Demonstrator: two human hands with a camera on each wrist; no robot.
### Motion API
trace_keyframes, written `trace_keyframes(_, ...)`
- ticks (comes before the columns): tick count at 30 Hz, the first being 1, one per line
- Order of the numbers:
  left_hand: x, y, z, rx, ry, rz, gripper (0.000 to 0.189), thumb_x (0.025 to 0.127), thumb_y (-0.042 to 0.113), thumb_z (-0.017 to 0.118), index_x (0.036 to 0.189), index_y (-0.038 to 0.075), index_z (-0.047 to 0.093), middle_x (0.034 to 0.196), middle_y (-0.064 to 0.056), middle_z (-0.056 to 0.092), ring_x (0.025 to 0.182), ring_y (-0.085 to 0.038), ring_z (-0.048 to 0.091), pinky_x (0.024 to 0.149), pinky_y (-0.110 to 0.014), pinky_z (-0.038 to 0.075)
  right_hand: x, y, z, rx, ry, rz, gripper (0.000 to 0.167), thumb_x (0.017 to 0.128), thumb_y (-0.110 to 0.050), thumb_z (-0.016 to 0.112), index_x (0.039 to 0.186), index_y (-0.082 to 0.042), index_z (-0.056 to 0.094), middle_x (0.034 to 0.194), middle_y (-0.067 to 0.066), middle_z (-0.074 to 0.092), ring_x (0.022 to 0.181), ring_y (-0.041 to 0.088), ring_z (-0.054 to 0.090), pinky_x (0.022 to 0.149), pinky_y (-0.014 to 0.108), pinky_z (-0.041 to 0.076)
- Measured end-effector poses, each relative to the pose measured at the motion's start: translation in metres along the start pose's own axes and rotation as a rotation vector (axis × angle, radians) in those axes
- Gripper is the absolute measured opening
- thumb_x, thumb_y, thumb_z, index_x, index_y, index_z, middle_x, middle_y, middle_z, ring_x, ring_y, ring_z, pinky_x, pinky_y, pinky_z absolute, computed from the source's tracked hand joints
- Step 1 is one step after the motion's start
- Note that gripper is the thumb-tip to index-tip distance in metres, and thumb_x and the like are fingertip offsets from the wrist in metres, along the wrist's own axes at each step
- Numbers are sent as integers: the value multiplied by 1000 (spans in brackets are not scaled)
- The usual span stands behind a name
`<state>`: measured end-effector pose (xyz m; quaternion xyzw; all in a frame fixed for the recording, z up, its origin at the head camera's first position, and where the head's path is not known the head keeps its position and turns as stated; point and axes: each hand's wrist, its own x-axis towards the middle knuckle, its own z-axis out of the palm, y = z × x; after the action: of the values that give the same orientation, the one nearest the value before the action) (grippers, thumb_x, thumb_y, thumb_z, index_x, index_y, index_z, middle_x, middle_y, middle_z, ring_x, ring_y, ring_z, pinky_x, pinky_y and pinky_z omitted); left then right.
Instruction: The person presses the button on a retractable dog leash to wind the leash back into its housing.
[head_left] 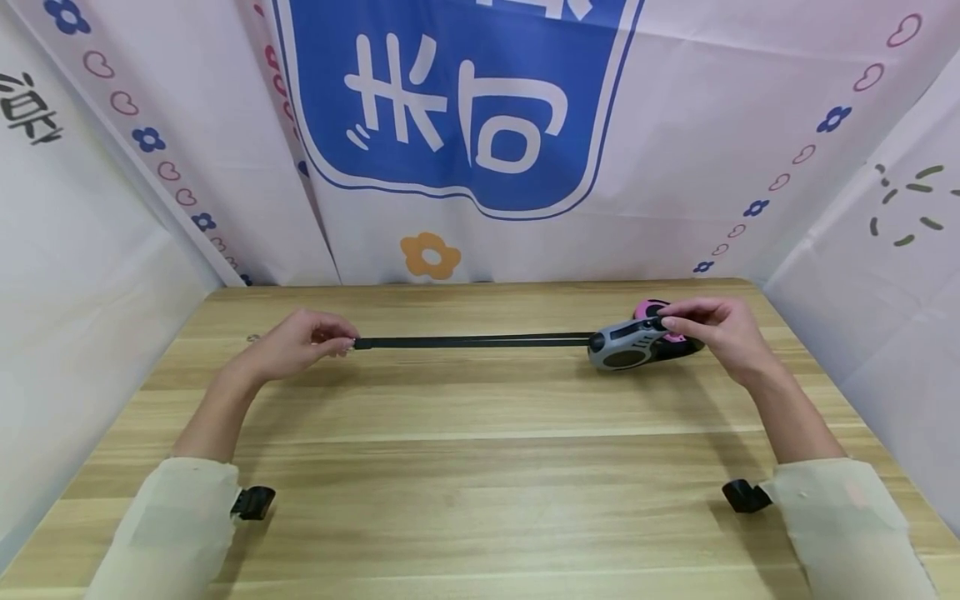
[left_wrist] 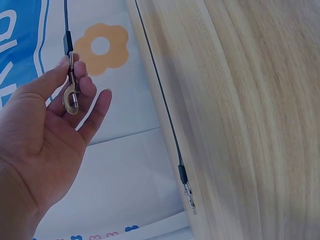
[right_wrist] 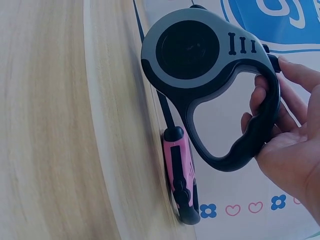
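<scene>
My right hand grips the handle of a grey-and-black retractable dog leash, its thumb at the black button on top. In the right wrist view, the fingers wrap through the open black handle loop. A black strap runs taut from the casing leftward to my left hand. There, thumb and fingers pinch the strap's end at its metal snap hook. A pink-and-black retractable leash rests on the table behind the grey one, partly hidden by it in the head view.
The pink leash's strap stretches along the table's back edge, ending in another snap hook. Printed white cloth encloses the wooden table at the back and sides. Black wrist mounts stick out from both sleeves.
</scene>
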<state>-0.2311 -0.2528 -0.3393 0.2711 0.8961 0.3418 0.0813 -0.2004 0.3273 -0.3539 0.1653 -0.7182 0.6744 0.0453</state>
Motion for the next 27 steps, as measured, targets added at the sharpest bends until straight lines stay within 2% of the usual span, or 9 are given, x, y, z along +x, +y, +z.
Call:
trace_keyframes(12,-1,-1,0,15,5,6,15,102,0,62,113,-4,72,98,-13,73,86,-23,66,73,-26,54,0,-1,3,-1,3,11,25,93,15,66,97,-5,82,90,-4,78,77,5,70,70,17,55)
trace_keyframes(27,-3,1,-1,-4,0,-7,17,102,2,64,115,-4,72,100,-14,73,88,-24,67,77,-33,57,0,-2,5,-14,-6,9,23,93,14,66,97,-4,81,90,-3,78,77,6,69,69,17,55)
